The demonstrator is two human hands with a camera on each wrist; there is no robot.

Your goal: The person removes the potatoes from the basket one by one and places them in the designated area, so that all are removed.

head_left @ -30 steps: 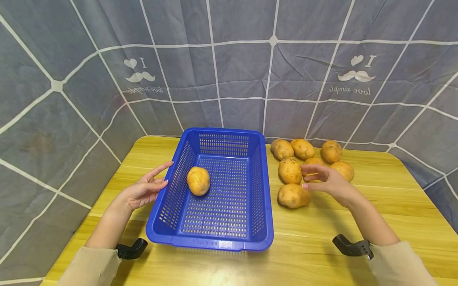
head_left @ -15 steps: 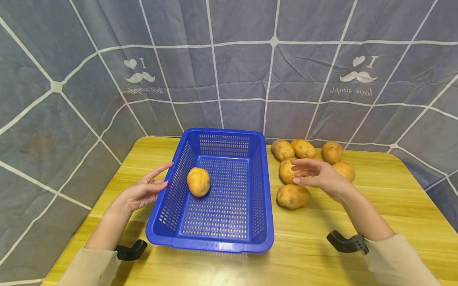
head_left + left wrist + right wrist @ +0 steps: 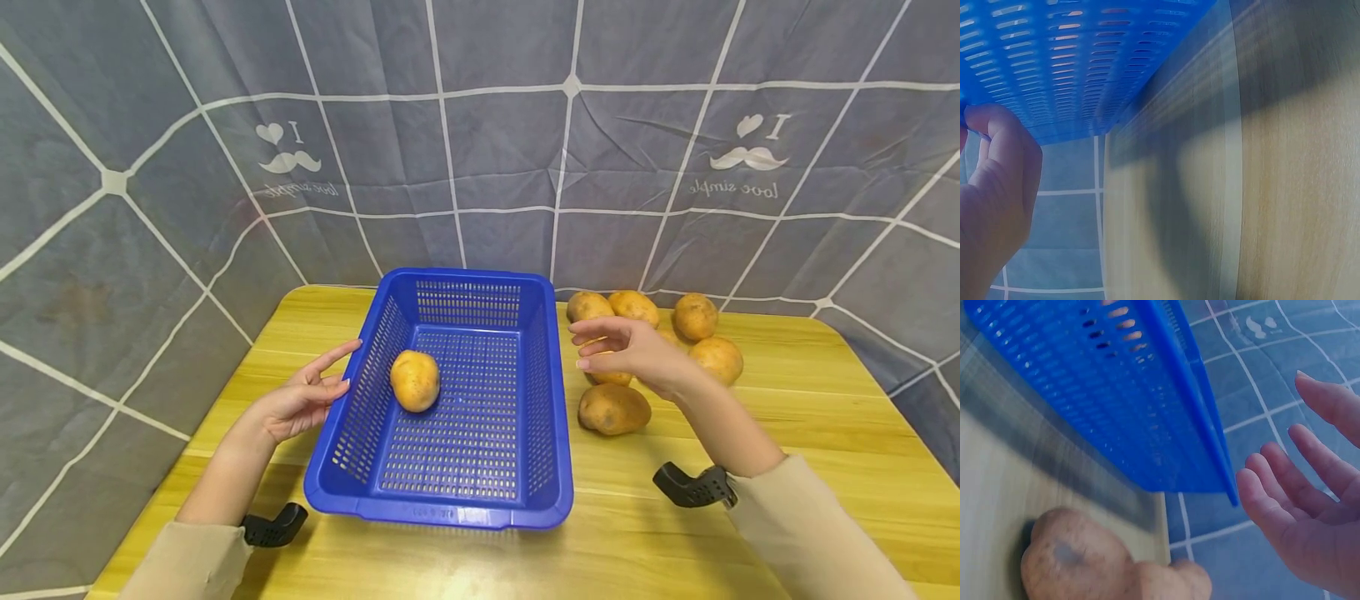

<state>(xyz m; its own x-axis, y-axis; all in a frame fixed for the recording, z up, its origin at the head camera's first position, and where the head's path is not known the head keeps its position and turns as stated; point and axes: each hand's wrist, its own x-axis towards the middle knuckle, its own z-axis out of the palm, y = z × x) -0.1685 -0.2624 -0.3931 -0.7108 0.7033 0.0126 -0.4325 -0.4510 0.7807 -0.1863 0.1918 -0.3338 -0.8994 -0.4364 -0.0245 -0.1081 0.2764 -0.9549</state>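
Note:
A blue plastic basket [image 3: 471, 514] with slotted walls stands on the table, one potato [image 3: 415, 381] lying inside toward its left wall. At the basket's left rim, my left hand [image 3: 303, 402] holds on with thumb and bent fingers; the left wrist view shows that hand [image 3: 1000, 181] right at the rim. My right hand [image 3: 637, 354] hangs in the air just right of the basket, fingers loosely spread and nothing in them. It partly covers a potato [image 3: 611, 377] in the head view, and another potato [image 3: 615, 409] lies nearer the front.
More potatoes lie behind the right hand, including one at the back [image 3: 695, 317] and one to the right [image 3: 717, 361]. A grey curtain [image 3: 495, 150] with white lines hangs behind the wooden table [image 3: 810, 433].
My right hand has moved left from over the potatoes toward the basket's right rim, its fingers empty throughout. The left hand, the basket and the potato in it have stayed in place.

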